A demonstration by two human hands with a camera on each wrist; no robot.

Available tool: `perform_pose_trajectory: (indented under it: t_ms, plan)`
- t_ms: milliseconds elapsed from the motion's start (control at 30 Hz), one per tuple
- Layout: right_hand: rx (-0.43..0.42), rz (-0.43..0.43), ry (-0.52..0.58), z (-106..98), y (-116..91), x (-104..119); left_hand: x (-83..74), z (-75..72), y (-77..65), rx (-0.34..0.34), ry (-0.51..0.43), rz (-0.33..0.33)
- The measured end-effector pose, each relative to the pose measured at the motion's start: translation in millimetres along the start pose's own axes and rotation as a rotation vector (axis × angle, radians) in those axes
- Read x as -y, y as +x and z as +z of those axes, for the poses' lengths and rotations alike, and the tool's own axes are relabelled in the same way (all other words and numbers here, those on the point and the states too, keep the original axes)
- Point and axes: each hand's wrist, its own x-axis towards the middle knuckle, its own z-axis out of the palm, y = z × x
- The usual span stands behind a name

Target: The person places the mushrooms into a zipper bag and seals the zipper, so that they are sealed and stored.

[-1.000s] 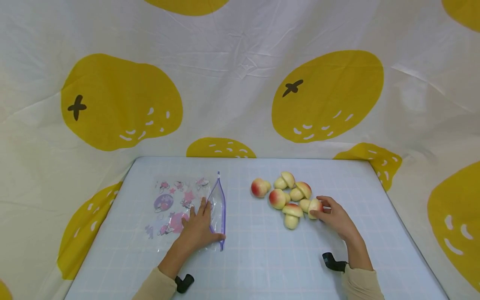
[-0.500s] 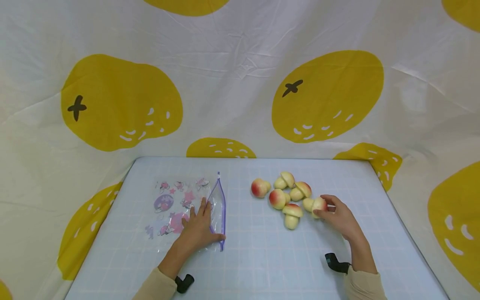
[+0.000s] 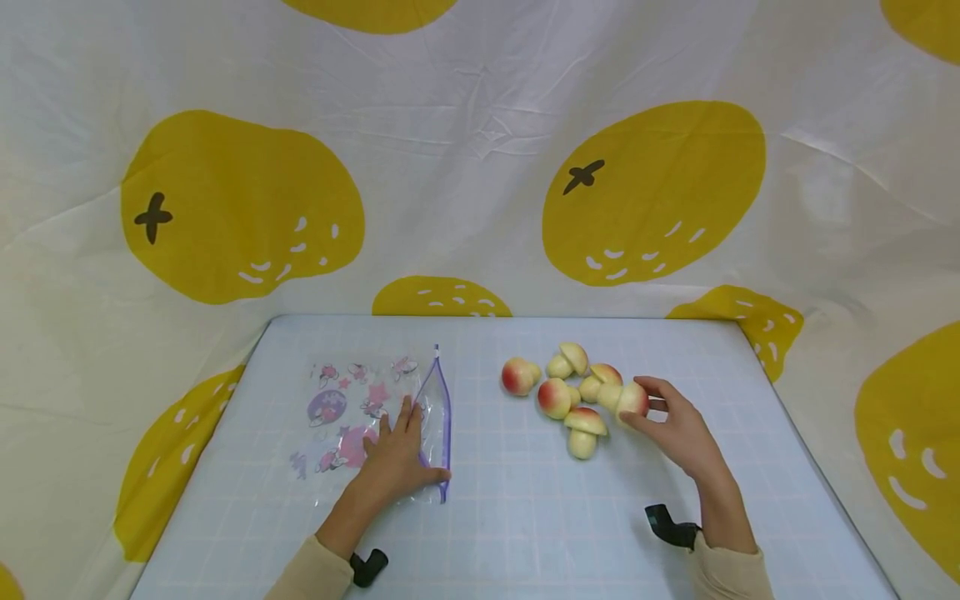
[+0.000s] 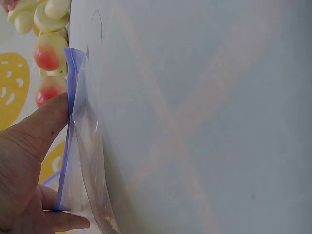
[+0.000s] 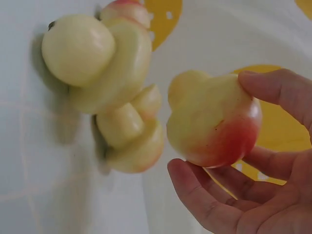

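Observation:
My right hand point(image 3: 678, 429) pinches a toy mushroom point(image 5: 214, 122) by its cream cap with a red blush, thumb on one side and fingertips on the other. Its stem points left, toward the other mushrooms, and it looks raised off the table in the right wrist view. My left hand point(image 3: 397, 458) rests with spread fingers on a clear zip bag point(image 3: 326, 437) printed with pink and purple pictures. The left thumb lies against the bag's purple zip strip point(image 4: 73, 83), and the mouth gapes a little toward the right.
Several more toy mushrooms lie grouped right of centre, among them a red-capped mushroom point(image 3: 517, 377) at the left and an upright-capped mushroom point(image 3: 583, 433) nearest the front. A pale checked cloth covers the table point(image 3: 510, 533); a fruit-print curtain point(image 3: 465, 192) hangs behind.
My right hand first drew the mushroom slightly right, then lifted it and moved back left, so it now overlaps a neighbouring mushroom. The left hand and bag stay put.

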Motion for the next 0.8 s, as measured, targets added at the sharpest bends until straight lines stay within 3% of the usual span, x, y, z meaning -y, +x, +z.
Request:
perform_pose_trajectory:
  t_ms: [367, 600, 800]
  plan:
    - [0.035, -0.107, 0.116, 18.7, 9.5, 29.0, 3.4, 1.9, 1.2, 0.007, -0.002, -0.003]
    - [0.081, -0.145, 0.22, 39.2, 20.3, 43.0, 3.2, 1.9, 0.9, 0.003, 0.002, -0.004]
    - [0.126, -0.233, 0.29, 59.8, 29.6, 59.2, 2.2, 1.4, 0.3, 0.006, -0.004, -0.007]
